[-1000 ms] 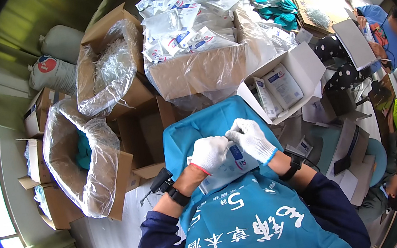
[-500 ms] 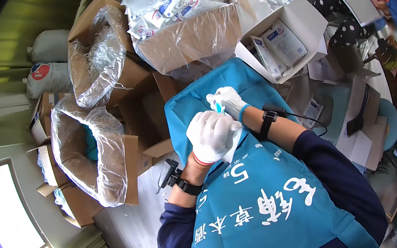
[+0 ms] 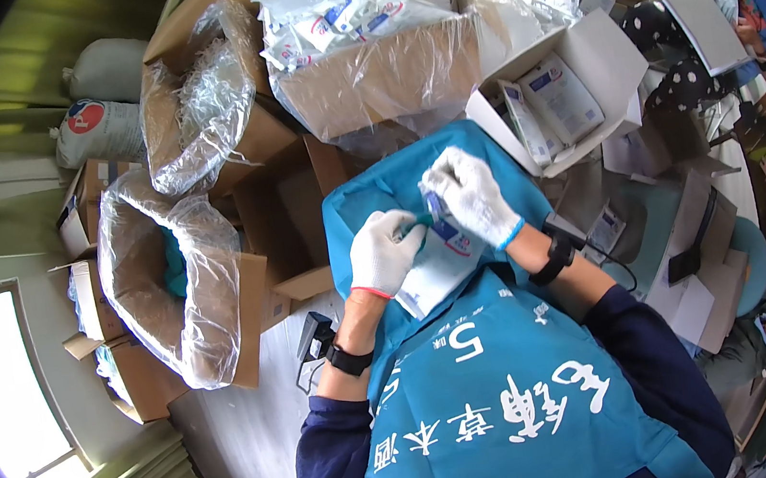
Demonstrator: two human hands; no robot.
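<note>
Your left grip [image 3: 383, 252] is pinched shut, seemingly on a green bit [image 3: 423, 220]; the packet [image 3: 429, 281] lies just below and right, slanting up toward your right grip [image 3: 475, 203], apparently closed on its top.

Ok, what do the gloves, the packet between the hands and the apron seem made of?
White gloves: matte knit, perhaps cotton, judging by the grainy texture and coloured cuff edging.
White packet: probably smooth plastic film; flat printed face, creases.
Teal apron: fabric, mostly matte; it drapes in soft folds, fibre unclear.
</note>
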